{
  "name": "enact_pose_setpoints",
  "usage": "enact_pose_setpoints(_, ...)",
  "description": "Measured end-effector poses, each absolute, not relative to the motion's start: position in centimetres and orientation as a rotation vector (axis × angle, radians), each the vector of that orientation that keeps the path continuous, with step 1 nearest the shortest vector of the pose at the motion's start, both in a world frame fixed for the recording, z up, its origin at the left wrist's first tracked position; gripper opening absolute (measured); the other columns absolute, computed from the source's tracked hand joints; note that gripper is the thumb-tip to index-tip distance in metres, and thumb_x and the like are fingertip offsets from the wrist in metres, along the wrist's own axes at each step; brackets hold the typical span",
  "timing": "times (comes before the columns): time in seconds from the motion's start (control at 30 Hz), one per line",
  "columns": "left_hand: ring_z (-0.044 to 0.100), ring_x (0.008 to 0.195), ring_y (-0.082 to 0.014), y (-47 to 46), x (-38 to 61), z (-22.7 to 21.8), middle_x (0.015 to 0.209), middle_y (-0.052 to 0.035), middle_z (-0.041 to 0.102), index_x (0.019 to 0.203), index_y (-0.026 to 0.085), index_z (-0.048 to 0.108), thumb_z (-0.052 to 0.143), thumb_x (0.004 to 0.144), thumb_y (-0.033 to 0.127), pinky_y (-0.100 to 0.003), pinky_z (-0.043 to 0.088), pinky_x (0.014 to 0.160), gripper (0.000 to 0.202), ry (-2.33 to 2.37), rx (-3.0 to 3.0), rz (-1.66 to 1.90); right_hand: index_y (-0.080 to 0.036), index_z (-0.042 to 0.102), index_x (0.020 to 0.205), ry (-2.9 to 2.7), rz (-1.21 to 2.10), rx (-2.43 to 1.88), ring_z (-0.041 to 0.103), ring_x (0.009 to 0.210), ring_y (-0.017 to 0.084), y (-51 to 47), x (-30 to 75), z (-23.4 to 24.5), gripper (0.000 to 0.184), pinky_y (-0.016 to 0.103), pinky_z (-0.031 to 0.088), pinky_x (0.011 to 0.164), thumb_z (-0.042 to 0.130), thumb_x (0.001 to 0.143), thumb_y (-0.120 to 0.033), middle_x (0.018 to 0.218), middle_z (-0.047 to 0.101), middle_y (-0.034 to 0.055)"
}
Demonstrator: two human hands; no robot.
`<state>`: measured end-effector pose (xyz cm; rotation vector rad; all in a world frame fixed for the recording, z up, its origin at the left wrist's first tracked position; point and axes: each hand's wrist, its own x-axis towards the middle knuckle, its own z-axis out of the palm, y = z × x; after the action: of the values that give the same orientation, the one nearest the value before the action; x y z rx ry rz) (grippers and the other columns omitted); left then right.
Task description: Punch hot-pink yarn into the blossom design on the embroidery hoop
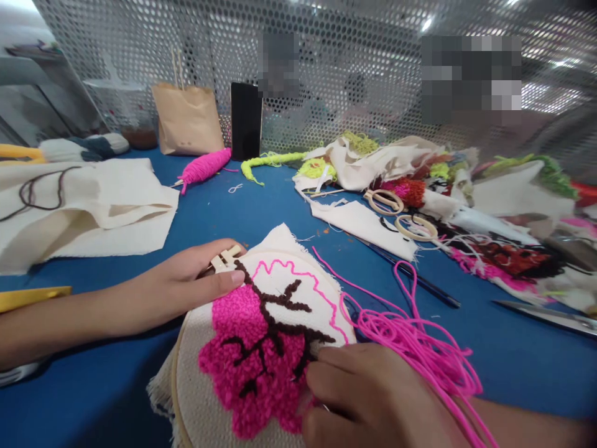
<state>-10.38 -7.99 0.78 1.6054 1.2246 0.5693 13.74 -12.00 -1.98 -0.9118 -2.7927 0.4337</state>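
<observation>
My left hand (205,274) grips the far left rim of a round wooden embroidery hoop (175,379) beside its clamp, thumb resting on the stretched cream cloth (196,354). Worked into the cloth is a tufted pink shape (275,379) with dark brown branch lines; a pink outline marks its bare upper right part. My right hand (368,398) is closed low over the right side of the work. A small shiny bit shows between its fingers, but the rest of that item is hidden. Loose pink yarn (420,342) lies heaped beside this hand and trails across the forearm.
Scissors (555,317) and a dark pen-like stick (420,280) lie to the right. Behind are cloth and yarn scraps (504,249), small hoops (416,228), a pink yarn skein (205,167), a phone (245,121) and a paper bag (189,118). Folded cloth (135,230) lies left.
</observation>
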Motion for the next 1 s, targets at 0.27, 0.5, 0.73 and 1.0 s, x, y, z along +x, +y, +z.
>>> enact_pose_setpoints(0.27, 0.048, 0.075, -0.0113, -7.9, -10.6, 0.5, 0.083, 0.0049, 0.055, 0.095, 0.022, 0.051, 0.049, 0.088, 0.041, -0.016, 0.04, 0.062, 0.02, 1.192, 1.56, 0.592, -0.02, 0.055, 0.069, -2.914, 0.195, -0.391, 0.041, 0.051, 0.013, -11.0, 14.9, -0.4, 0.023, 0.028, 0.024, 0.043, 0.043, 0.087, -0.027, 0.065, 0.056, 0.0014)
enact_pose_setpoints(0.5, 0.05, 0.082, -0.0134, -8.3, -10.3, 1.0, 0.088, 0.0035, 0.056, 0.096, 0.022, 0.05, 0.047, 0.09, 0.04, -0.02, 0.04, 0.069, 0.02, 1.177, 1.522, 0.575, -0.022, 0.055, 0.069, -2.8, 0.009, -0.374, 0.033, 0.048, 0.013, -10.7, 14.0, -0.8, 0.013, 0.03, 0.012, 0.042, 0.053, 0.081, -0.017, 0.06, 0.05, -0.0024)
enact_pose_setpoints(0.73, 0.049, 0.075, -0.0115, -8.3, -10.1, 1.3, 0.083, 0.0045, 0.056, 0.097, 0.021, 0.049, 0.045, 0.09, 0.037, -0.019, 0.038, 0.066, 0.018, 1.214, 1.504, 0.549, -0.018, 0.055, 0.061, -2.733, 0.113, -0.475, 0.036, 0.049, 0.012, -11.1, 14.2, -2.0, 0.026, 0.032, 0.015, 0.044, 0.045, 0.084, -0.011, 0.058, 0.051, -0.0014)
enact_pose_setpoints(1.0, 0.053, 0.08, -0.0155, -7.9, -10.6, 0.6, 0.086, 0.0015, 0.058, 0.093, 0.02, 0.05, 0.049, 0.088, 0.041, -0.022, 0.04, 0.068, 0.022, 1.157, 1.553, 0.61, -0.018, 0.056, 0.068, -2.619, 0.233, -0.707, 0.04, 0.05, 0.011, -11.8, 14.0, -1.8, 0.034, 0.03, 0.022, 0.046, 0.036, 0.095, -0.016, 0.059, 0.055, -0.003)
